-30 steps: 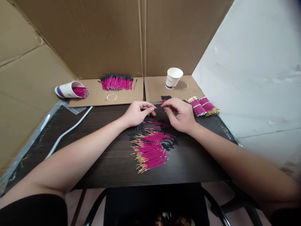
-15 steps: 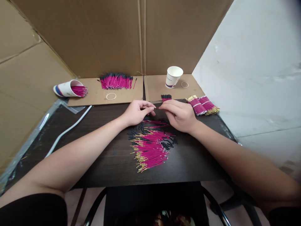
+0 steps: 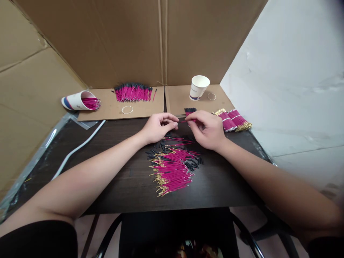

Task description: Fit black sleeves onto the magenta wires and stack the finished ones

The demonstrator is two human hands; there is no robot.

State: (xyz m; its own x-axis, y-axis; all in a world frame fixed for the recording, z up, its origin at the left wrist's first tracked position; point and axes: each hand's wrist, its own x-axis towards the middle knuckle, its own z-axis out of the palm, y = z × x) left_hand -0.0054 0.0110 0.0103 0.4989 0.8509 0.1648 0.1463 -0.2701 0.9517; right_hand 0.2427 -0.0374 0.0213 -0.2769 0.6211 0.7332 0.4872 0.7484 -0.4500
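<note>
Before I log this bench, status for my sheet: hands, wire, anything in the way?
Right hand pinching one magenta wire. Left hand by its tip, grip unclear. Gold-ended wires and black sleeves loose nearby; no blockage seen.

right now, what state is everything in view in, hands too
left hand, fingers curled; whether it holds anything is unclear
right hand, pinching a wire
left cup, on its side, pink wires poking out
right cup, upright
two bundles, banded
front wires, spread loose
black tubes, scattered
back wires, heaped loose
small bunch, partly hidden by right hand
rings, lying flat
</note>
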